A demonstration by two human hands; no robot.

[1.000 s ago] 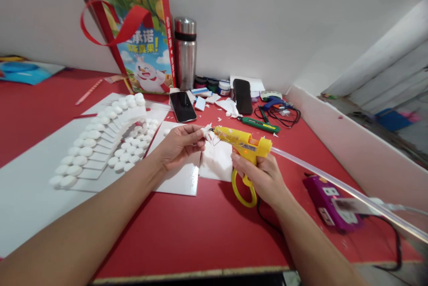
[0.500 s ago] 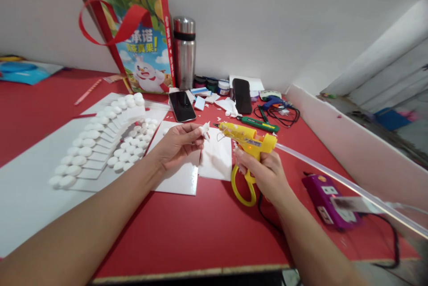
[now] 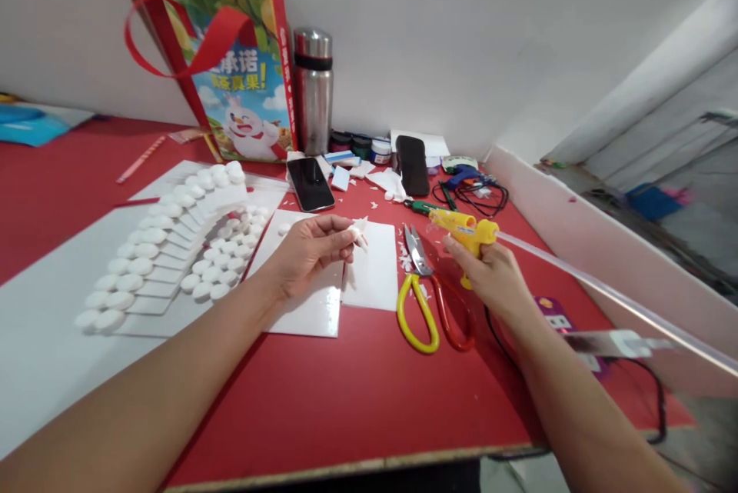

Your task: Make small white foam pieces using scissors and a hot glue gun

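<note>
My left hand (image 3: 320, 254) pinches a small white jagged piece (image 3: 360, 231) between thumb and fingers, above two white boards. Farther right, my right hand (image 3: 490, 270) is wrapped round the handle of a yellow hot glue gun (image 3: 461, 225), with a long clear glue stick (image 3: 582, 274) sticking out of its back. Between the hands lie scissors (image 3: 420, 262) with one yellow and one red handle, blades partly apart, among white scraps. To the left, a curved stepped white model (image 3: 178, 239) edged with round white discs stands on a large white board (image 3: 58, 324).
Behind are a phone (image 3: 311, 184), a steel flask (image 3: 314, 93), a printed bag (image 3: 242, 93), paint jars (image 3: 380, 151) and a second phone (image 3: 412, 166). A purple power strip (image 3: 550, 310) and its cable lie at right, partly behind my forearm.
My right hand has moved the glue gun right, away from the white piece, uncovering the scissors. My left hand stays nearly in place, still holding the piece.
</note>
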